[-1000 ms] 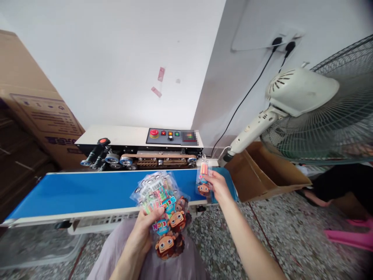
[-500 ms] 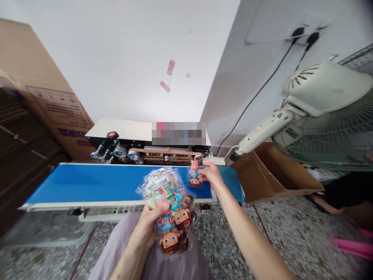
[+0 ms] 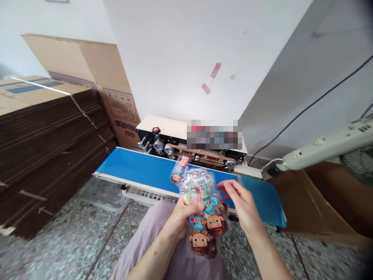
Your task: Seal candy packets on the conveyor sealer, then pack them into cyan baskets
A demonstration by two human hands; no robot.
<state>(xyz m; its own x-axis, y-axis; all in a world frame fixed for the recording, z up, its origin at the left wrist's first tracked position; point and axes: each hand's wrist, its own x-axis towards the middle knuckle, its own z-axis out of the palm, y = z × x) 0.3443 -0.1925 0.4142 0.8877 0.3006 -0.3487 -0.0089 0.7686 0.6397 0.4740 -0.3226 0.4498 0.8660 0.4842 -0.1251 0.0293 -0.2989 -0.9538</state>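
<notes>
My left hand [image 3: 180, 215] is closed around a fanned stack of clear candy packets [image 3: 202, 210] printed with brown cartoon faces, held over my lap. My right hand [image 3: 242, 204] sits just right of the stack, fingers curled toward its top packets and touching them; I cannot tell whether it holds one. One single packet [image 3: 180, 169] lies on the blue conveyor belt [image 3: 140, 169], its top edge at the sealing machine [image 3: 186, 146] behind the belt.
Flattened cardboard boxes [image 3: 43, 128] are stacked at the left, and an upright carton [image 3: 96, 77] leans on the wall. A white fan arm [image 3: 323, 144] and an open cardboard box [image 3: 326, 202] stand at the right. The floor is speckled stone.
My right hand let go of the single packet on the belt and came back to the stack. That packet has travelled left along the sealer. My view swung left and down.
</notes>
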